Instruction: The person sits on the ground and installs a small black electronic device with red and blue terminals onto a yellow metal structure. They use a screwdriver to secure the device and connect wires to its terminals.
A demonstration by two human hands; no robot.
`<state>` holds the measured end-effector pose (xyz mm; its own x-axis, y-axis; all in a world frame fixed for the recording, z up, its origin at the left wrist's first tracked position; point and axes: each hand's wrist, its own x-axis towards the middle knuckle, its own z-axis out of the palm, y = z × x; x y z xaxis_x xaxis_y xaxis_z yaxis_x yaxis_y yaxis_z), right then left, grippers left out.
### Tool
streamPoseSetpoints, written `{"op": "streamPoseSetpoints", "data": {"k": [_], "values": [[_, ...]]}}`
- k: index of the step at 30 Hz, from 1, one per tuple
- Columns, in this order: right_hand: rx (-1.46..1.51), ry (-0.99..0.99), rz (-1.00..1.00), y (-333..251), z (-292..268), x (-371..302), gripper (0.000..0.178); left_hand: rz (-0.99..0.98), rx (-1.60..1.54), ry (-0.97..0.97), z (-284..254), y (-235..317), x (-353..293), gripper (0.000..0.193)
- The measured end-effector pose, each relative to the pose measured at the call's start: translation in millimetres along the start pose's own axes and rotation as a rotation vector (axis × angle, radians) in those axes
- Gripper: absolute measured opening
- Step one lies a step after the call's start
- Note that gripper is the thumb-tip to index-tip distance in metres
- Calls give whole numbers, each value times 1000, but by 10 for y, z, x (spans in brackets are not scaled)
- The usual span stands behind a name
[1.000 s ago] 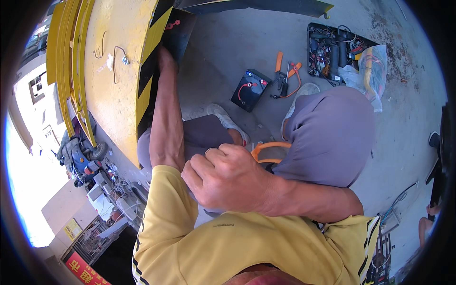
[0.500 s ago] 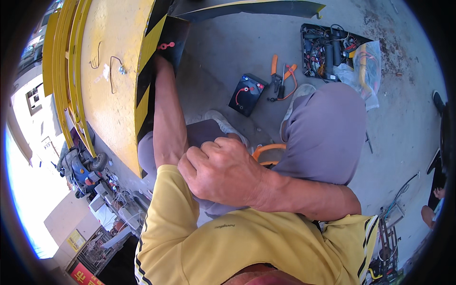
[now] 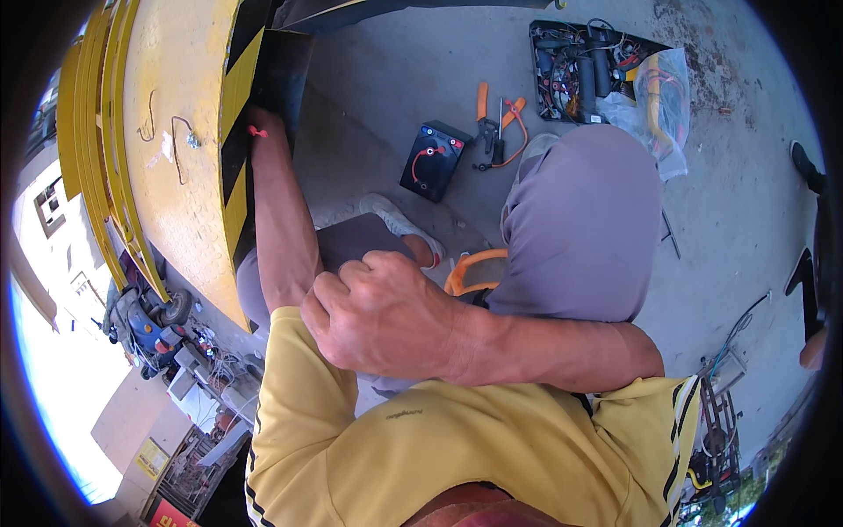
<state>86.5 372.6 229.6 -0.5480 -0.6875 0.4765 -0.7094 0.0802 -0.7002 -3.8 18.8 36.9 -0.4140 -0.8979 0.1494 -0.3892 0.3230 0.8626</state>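
My left arm stretches forward into a dark opening of the yellow machine (image 3: 180,193), beside its black-and-yellow striped edge (image 3: 235,206). Little of my left hand (image 3: 263,119) shows; its fingers are hidden inside the opening. A small red piece (image 3: 257,132), like a terminal cap, sits against that hand near the wrist. Bent across my body, my right arm ends in a curled fist, my right hand (image 3: 378,312), over my left elbow. Its palm side is hidden, so whatever it may hold does not show. Ahead on the floor stands a black battery (image 3: 435,160) with a red lead on top.
Right of the battery lie orange-handled pliers (image 3: 486,127) and a black-handled screwdriver (image 3: 498,145). Farther right is an open case of wires and electronics (image 3: 571,75) beside a clear plastic bag (image 3: 667,119). An orange loop-shaped thing (image 3: 474,263) lies between my legs. Another person's foot (image 3: 806,162) shows far right.
The view has shifted, so the floor items sit farther left and higher. The red piece now lies against my left wrist, where before it showed beyond the hand. My right fist stays curled.
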Motion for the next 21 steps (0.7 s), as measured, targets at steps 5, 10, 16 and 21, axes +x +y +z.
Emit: {"op": "streamPoseSetpoints", "data": {"k": [5, 10, 16, 21], "values": [[5, -15, 2, 19, -53, -6, 14, 7, 4, -3, -6, 19, 8, 44], [0, 0, 4, 38, -75, -26, 15, 16, 13, -6, -22, 22, 20, 42], [-33, 6, 10, 32, -78, -16, 15, 13, 26, -15, -90, 28, 43, 40], [-4, 20, 25, 86, -13, -44, 15, 16, 38, -12, -173, -6, 20, 39]]}}
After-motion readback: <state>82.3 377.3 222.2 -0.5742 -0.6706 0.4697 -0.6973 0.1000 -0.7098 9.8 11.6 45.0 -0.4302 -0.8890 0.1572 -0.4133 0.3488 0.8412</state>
